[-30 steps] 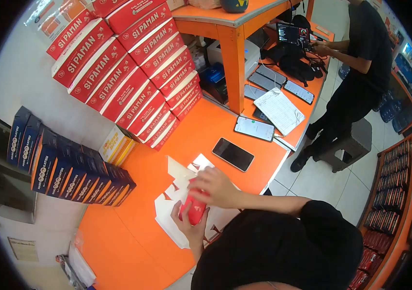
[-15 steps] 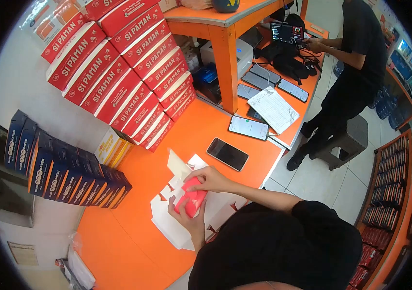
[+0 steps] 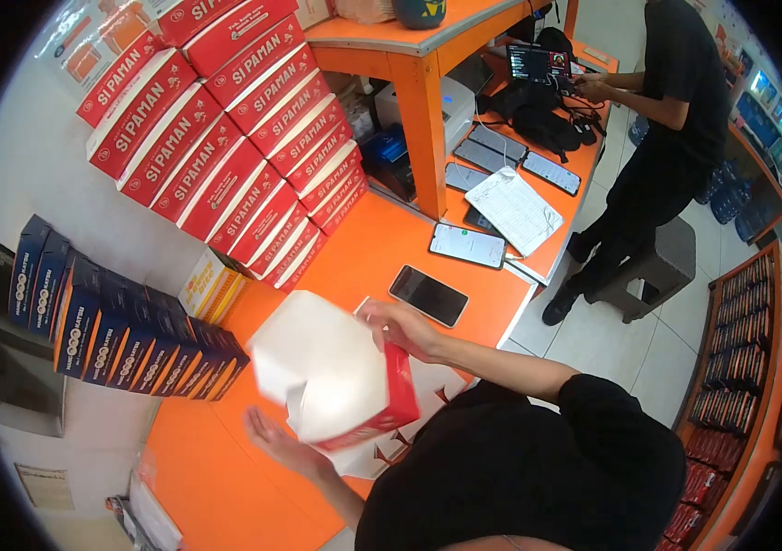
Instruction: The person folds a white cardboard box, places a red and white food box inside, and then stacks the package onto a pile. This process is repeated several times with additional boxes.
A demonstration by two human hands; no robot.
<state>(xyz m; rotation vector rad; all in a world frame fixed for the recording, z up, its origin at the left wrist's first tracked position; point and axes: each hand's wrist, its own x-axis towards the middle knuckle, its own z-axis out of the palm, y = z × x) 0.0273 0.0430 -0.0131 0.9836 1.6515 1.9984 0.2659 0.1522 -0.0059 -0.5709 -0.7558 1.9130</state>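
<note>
A red and white carton (image 3: 340,376), opened out with its white inside facing up, is tilted above the orange table (image 3: 235,468). My right hand (image 3: 402,329) grips it at its upper right edge, the fingertips partly hidden behind the board. My left hand (image 3: 279,443) is just off the carton's lower left side, fingers apart, slightly blurred and holding nothing. Under the carton and to its right, white flat card (image 3: 427,404) with cut edges lies on the table.
Stacks of red boxes (image 3: 244,165) and dark blue boxes (image 3: 124,331) stand along the wall. A dark-screened phone (image 3: 428,295), a lit phone (image 3: 467,245) and a written sheet (image 3: 514,211) lie beyond my right hand. Another person (image 3: 671,119) stands by a stool (image 3: 652,266).
The small folded pink-red piece between both my hands is replaced in view by the larger opened carton. My left hand has moved down and left, away from it, and opened.
</note>
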